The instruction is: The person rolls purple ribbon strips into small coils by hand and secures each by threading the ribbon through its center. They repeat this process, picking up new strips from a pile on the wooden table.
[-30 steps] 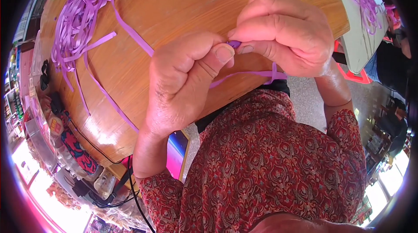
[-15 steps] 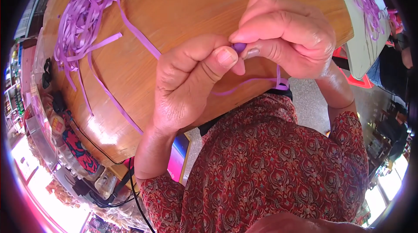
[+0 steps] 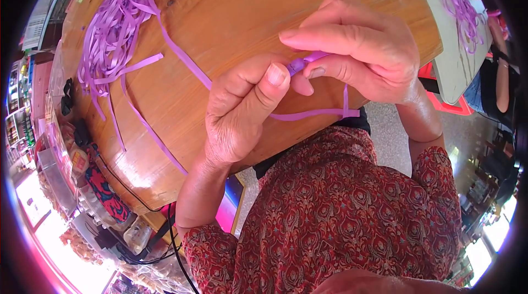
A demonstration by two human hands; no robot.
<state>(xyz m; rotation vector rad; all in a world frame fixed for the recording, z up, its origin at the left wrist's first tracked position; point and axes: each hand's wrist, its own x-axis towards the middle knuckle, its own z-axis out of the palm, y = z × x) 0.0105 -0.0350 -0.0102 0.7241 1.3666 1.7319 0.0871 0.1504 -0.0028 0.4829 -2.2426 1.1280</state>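
Note:
A small knotted or folded bit of purple ribbon (image 3: 297, 66) sits between my two hands above the table. My left hand (image 3: 239, 104) pinches it between thumb and bent forefinger. On its other side, my right hand (image 3: 371, 55) has its thumb against the ribbon, which runs back between thumb and fingers; the forefinger stretches out above. The ribbon's tail (image 3: 311, 113) hangs below my right hand and lies along the near table edge. How the knot is wound is hidden by my fingertips.
A tangled heap of purple ribbon (image 3: 115, 33) lies on the wooden table (image 3: 231, 8) at the far left. A pale table (image 3: 456, 74) at the right bears more ribbon (image 3: 461, 8). Beyond it shows another person's arm (image 3: 502, 82). A black cable (image 3: 124, 184) runs along the left edge.
My right forefinger has lifted off the knot, and more of the purple ribbon shows between my hands. My left hand still pinches it. The view has shifted slightly.

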